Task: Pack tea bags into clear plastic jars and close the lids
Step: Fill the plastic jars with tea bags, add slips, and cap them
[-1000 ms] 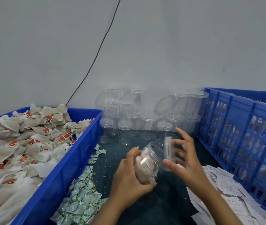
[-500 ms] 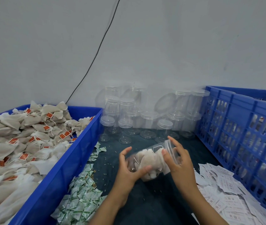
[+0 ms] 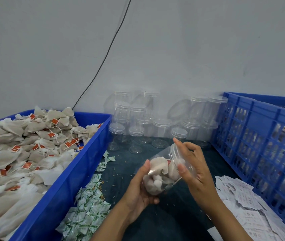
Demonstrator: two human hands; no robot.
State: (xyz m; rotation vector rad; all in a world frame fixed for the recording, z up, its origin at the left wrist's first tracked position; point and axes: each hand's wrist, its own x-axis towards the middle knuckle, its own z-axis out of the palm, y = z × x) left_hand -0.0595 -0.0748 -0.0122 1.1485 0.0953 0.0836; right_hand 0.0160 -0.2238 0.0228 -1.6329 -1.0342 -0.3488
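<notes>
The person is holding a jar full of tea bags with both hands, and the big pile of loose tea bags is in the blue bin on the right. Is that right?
Not quite. The head view shows the loose tea bags piled in the blue bin on the left. Yes, the left hand and right hand both hold the jar of tea bags.

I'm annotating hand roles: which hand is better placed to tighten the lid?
Right. The right hand already grips the lid, while the left hand cradles the jar body, steadying it.
</notes>
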